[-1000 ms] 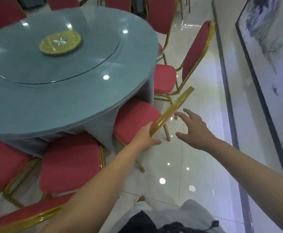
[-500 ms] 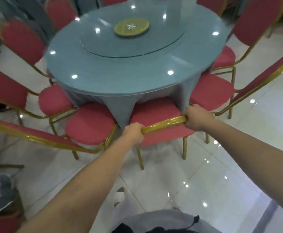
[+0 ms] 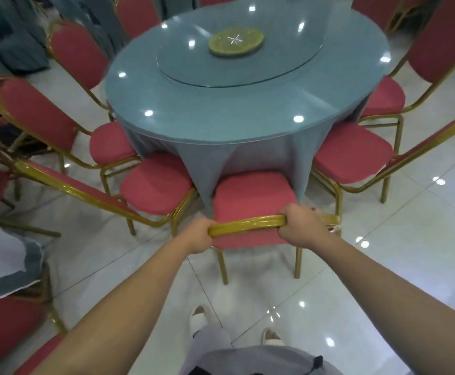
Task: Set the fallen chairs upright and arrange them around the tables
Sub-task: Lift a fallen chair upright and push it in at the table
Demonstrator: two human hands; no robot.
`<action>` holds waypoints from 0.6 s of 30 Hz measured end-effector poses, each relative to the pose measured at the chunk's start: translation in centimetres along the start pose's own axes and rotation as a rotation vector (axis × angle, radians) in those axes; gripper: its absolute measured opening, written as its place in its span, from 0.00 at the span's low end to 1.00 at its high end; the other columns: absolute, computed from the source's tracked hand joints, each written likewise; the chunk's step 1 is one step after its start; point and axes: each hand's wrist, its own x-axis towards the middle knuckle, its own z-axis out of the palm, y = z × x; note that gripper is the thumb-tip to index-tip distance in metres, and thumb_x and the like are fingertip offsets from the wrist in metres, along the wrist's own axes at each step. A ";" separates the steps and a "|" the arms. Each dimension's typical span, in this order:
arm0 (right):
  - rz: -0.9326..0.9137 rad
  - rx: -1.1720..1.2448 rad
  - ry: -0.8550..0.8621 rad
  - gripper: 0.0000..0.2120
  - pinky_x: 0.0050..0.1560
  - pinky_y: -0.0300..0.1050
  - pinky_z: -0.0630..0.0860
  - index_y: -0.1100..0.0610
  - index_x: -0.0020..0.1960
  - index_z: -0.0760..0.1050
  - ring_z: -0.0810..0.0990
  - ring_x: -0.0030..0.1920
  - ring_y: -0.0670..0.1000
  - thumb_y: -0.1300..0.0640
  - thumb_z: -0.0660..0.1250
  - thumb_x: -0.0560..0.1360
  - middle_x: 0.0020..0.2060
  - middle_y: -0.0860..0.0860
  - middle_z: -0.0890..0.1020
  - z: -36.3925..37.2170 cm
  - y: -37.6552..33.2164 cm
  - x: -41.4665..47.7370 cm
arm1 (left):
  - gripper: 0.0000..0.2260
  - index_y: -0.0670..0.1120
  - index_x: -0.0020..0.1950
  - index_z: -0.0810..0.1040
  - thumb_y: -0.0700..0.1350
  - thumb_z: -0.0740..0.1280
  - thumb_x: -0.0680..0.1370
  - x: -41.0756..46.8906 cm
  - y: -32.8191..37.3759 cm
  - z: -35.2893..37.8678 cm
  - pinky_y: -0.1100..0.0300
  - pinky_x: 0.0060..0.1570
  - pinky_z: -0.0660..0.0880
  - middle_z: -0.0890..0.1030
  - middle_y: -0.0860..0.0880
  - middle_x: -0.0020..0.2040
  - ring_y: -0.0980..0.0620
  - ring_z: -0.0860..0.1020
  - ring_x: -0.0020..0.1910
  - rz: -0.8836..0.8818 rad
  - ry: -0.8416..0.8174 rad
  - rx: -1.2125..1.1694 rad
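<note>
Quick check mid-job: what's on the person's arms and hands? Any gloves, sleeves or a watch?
Both forearms are bare as far as the frame edge, with no sleeves in view. The left hand and right hand wear no gloves, and no watch, band or ring shows. Lower down are grey clothing and pale shoes.

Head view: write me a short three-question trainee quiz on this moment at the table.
1. True or false: the red-cushioned, gold-framed chair nearest the person stands upright on its legs.
2. The left hand and right hand grip that chair's: A) seat cushion, B) gold top rail, C) front leg?
3. What lies at the centre of the round blue-grey table's glass turntable?
Key: 1 true; 2 B; 3 a yellow-green round disc.
</note>
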 end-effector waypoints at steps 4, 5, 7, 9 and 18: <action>0.075 0.040 0.007 0.03 0.60 0.53 0.69 0.51 0.37 0.73 0.79 0.50 0.59 0.58 0.63 0.67 0.36 0.49 0.77 0.1 -0.6 -0.1 | 0.16 0.51 0.41 0.80 0.30 0.61 0.73 -0.1 -0.3 1.1 0.67 0.27 0.66 0.76 0.53 0.33 0.55 0.74 0.34 -0.058 0.087 -0.110; 0.088 0.041 0.007 0.04 0.59 0.53 0.70 0.50 0.38 0.74 0.80 0.50 0.59 0.58 0.62 0.67 0.36 0.50 0.77 0.1 -0.6 0.0 | 0.17 0.51 0.44 0.81 0.31 0.61 0.73 0.1 -0.4 1.3 0.64 0.29 0.67 0.77 0.52 0.34 0.54 0.75 0.35 -0.078 0.103 -0.121; 0.115 0.047 0.007 0.04 0.58 0.52 0.70 0.51 0.38 0.73 0.79 0.49 0.60 0.59 0.62 0.67 0.36 0.51 0.77 0.1 -0.6 0.2 | 0.17 0.53 0.41 0.80 0.32 0.61 0.72 0.4 -0.2 1.3 0.63 0.28 0.67 0.77 0.52 0.33 0.53 0.75 0.34 -0.100 0.095 -0.116; 0.147 0.035 0.012 0.03 0.56 0.52 0.69 0.52 0.39 0.73 0.79 0.49 0.60 0.58 0.61 0.68 0.37 0.52 0.77 -0.1 -0.6 1.1 | 0.16 0.54 0.35 0.77 0.32 0.61 0.71 1.1 0.0 0.6 0.63 0.28 0.66 0.76 0.52 0.32 0.50 0.76 0.35 -0.104 0.073 -0.094; 0.240 0.045 -0.010 0.09 0.56 0.56 0.62 0.52 0.47 0.75 0.77 0.55 0.60 0.57 0.60 0.69 0.43 0.52 0.79 -0.7 -3.5 5.0 | 0.17 0.52 0.54 0.79 0.34 0.62 0.73 3.5 -1.8 -2.2 0.49 0.51 0.78 0.81 0.44 0.53 0.42 0.79 0.53 -0.153 0.233 -0.136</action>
